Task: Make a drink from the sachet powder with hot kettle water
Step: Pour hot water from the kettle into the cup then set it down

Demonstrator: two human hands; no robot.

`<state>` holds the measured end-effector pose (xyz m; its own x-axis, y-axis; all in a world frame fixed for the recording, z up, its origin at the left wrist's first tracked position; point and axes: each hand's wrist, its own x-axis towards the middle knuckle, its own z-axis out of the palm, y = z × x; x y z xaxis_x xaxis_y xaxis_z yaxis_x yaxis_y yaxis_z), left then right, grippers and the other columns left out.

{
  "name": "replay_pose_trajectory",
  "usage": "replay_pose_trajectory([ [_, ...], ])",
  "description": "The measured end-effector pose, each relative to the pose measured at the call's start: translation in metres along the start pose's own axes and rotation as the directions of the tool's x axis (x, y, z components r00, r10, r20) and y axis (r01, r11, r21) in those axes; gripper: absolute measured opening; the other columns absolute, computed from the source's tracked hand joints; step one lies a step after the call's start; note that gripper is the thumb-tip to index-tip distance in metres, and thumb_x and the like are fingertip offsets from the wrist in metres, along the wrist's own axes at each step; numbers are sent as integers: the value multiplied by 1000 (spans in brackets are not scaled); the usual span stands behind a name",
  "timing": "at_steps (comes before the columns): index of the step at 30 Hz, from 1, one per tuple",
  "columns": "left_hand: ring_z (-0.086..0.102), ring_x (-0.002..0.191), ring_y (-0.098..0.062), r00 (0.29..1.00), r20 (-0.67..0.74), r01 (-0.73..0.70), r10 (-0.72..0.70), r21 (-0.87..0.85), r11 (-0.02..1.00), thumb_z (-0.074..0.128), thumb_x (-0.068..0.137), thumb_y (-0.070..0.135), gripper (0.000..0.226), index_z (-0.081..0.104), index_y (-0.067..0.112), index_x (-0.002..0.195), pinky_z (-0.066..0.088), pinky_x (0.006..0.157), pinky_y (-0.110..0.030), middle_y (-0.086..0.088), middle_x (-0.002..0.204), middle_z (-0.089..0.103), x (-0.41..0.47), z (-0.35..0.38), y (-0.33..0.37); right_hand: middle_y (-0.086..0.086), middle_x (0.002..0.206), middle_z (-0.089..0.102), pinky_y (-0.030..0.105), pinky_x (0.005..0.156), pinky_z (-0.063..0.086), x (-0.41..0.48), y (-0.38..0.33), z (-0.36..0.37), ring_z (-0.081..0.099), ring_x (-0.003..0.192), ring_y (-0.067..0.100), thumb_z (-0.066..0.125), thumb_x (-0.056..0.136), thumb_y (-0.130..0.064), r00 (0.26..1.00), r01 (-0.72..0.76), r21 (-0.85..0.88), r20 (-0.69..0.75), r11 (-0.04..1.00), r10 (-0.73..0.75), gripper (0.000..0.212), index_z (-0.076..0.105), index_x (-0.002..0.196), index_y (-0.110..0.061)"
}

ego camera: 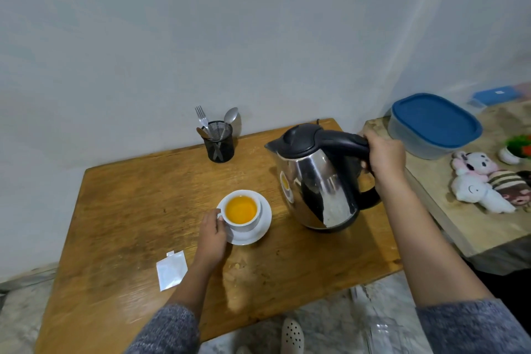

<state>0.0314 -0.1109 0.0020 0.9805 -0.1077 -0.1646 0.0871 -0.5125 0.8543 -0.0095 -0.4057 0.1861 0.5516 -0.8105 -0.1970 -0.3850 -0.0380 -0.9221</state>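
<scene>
Grey sleeves point(169, 330) frame the view, both arms reaching toward the cup point(242, 210), which sits on its saucer point(264, 224) full of orange drink. Left hand point(213, 234) steadies it, fingers curled loosely at the cup's handle. Right of the cup, the right hand point(383, 154) wraps closed around the kettle point(319, 178) handle, probably lifted clear after pouring. Torn sachet point(171, 269) lies left of the cup.

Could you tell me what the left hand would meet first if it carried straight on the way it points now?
The left hand already touches the cup at its handle, so the cup comes first.
</scene>
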Motion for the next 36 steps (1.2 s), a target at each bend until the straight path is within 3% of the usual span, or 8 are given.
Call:
replay_pose_trajectory([
  [5, 50, 103, -19, 999, -44, -19, 18, -3, 1000, 35, 98, 20, 23, 52, 15, 112, 39, 86, -32, -6, 110, 53, 1, 4, -3, 6, 61, 58, 28, 46, 36, 13, 9, -8, 49, 46, 17, 56, 83, -32, 992, -41, 223, -111, 974, 67, 24, 59, 65, -17],
  [13, 52, 101, -23, 994, -105, -27, 30, 29, 999, 36, 97, 17, 20, 53, 12, 108, 41, 84, -35, -11, 108, 55, 4, 11, -8, 0, 56, 52, 24, 43, 35, 31, 22, -9, 46, 45, 12, 53, 86, -23, 945, -55, 560, -237, 827, 224, 26, 55, 61, -17],
  [19, 53, 97, -24, 987, -147, -57, 62, 32, 998, 36, 97, 15, 16, 52, 17, 100, 41, 81, -36, -11, 103, 56, 4, 16, -11, 0, 61, 54, 23, 47, 38, 50, 25, -13, 49, 49, 11, 53, 87, -22, 939, -25, 609, -257, 793, 227, 24, 52, 64, -18],
  [28, 54, 95, -24, 982, -169, -74, 78, 28, 997, 36, 97, 16, 16, 52, 15, 101, 43, 79, -37, -12, 102, 56, 3, 18, -12, 3, 58, 51, 20, 38, 33, 82, 18, -21, 43, 37, 9, 54, 83, -23, 940, -18, 678, -238, 735, 243, 21, 52, 63, -14],
  [36, 54, 96, -23, 981, -187, -55, 58, 21, 998, 38, 97, 17, 15, 52, 18, 103, 45, 80, -37, -9, 104, 56, 2, 20, -12, -2, 47, 44, 18, 36, 33, 98, 5, -12, 40, 30, 5, 53, 84, -21, 929, 59, 623, -320, 780, 185, 34, 44, 51, -16],
])
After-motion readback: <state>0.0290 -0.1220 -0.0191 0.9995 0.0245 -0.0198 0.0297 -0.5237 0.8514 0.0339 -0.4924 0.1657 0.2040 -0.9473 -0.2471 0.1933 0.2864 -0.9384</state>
